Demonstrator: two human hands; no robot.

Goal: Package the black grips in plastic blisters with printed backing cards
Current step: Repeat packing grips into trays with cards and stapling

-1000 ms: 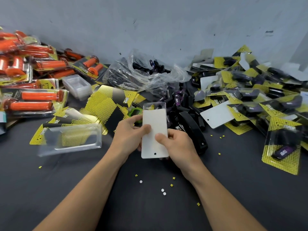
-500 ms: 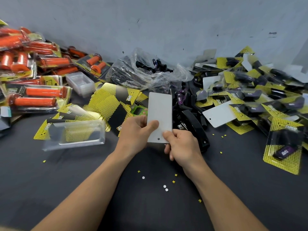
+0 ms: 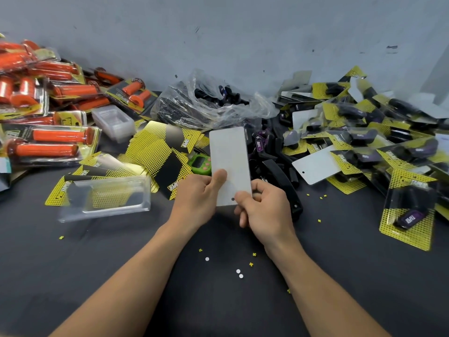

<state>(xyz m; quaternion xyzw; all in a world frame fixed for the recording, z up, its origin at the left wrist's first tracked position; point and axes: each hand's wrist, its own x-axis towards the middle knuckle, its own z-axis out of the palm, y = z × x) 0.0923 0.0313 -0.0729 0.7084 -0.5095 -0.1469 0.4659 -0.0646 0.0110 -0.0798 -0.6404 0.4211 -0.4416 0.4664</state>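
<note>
Dark table (image 3: 121, 263) by a grey wall (image 3: 243, 32), finished packs (image 3: 408, 215) heaped on the right. We're holding the card (image 3: 229, 154) up, white back toward us: left hand (image 3: 196, 200) clamps it with the thumb on its face, right hand (image 3: 267, 210) pinches the bottom corner. Loose black grips (image 3: 272, 152) lie just behind, an empty blister (image 3: 104, 198) off left. We'd square the card's edges to the blister gently, no creasing that corner
</note>
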